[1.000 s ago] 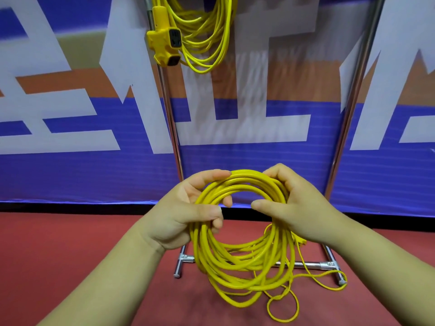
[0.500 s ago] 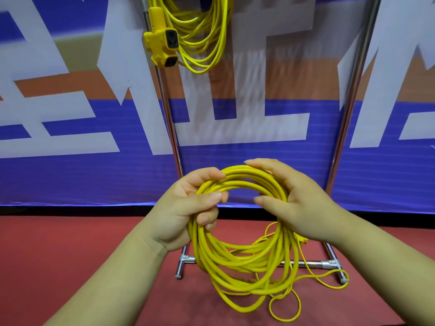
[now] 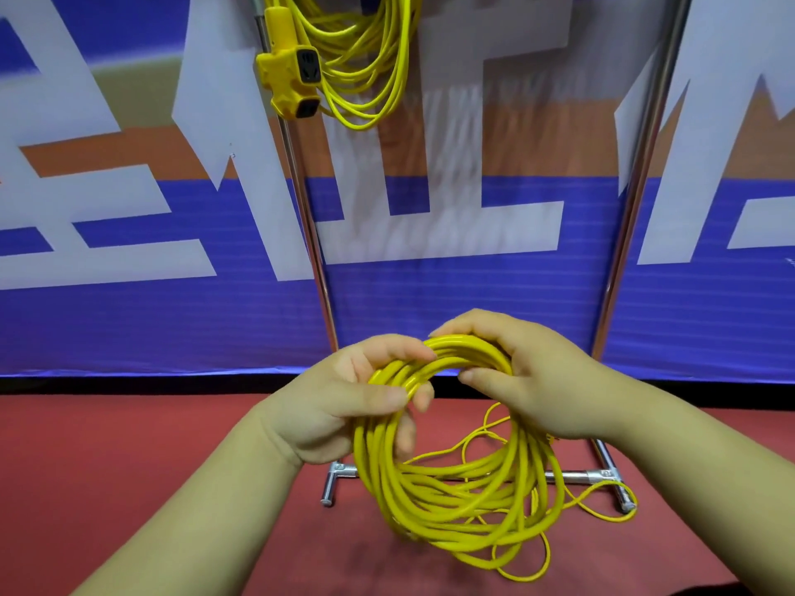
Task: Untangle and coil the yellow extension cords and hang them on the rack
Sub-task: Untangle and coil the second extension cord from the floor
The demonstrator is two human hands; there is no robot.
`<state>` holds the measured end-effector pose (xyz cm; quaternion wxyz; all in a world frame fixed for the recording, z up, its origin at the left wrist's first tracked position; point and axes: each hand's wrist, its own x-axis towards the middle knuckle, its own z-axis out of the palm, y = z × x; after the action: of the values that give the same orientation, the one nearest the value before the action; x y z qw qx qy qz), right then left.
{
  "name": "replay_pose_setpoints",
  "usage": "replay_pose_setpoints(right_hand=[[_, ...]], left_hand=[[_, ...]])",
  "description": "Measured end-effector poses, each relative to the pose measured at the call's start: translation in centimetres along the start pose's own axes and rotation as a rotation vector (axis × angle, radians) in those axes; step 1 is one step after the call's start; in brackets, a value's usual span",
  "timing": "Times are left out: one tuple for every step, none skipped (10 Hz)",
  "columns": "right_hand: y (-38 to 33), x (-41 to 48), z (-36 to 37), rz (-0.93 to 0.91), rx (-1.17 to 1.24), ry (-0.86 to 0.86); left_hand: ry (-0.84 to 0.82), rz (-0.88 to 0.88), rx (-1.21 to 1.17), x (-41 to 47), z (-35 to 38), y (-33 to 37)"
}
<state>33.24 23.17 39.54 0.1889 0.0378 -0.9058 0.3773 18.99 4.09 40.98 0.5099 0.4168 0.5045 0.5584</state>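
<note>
Both hands (image 3: 344, 406) grip coiled cord (image 3: 451, 501) before rack (image 3: 636, 174).

big white character strokes on blue banner (image 3: 129, 320), cropped, nothing readable

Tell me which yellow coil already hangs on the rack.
The top coil, beside the socket block; left hand and right hand hold the lower coil.

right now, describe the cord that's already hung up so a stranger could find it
Start at the chrome rack before the blue and white banner and follow its left pole to the top of the view. The hung cord droops there in loose loops. Unlike the coil lower down, it has a yellow socket block beside it.
</note>
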Motion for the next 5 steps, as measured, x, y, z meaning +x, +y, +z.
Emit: replay_pose_setpoints(right_hand=[[0.5, -0.1, -0.4, 0.101, 0.102, 0.112], [0.7, -0.3, -0.6, 0.196, 0.411, 0.105], [0.8, -0.3, -0.6, 0.253, 0.801, 0.025], [0.4, -0.1, -0.2, 0.256, 0.996, -0.005], [-0.3, 0.0, 0.3, 0.188, 1.056, 0.016]], left_hand=[[-0.035, 0.144, -0.090, 0.5, 0.2, -0.8], [0.039, 0.255, -0.179, 0.6, -0.3, -0.5], [0.185, 0.350, -0.258, 0.4, -0.7, 0.4], [0.345, 0.418, -0.305, 0.4, -0.7, 0.9], [0.477, 0.442, -0.312, 0.6, -0.6, 1.3]])
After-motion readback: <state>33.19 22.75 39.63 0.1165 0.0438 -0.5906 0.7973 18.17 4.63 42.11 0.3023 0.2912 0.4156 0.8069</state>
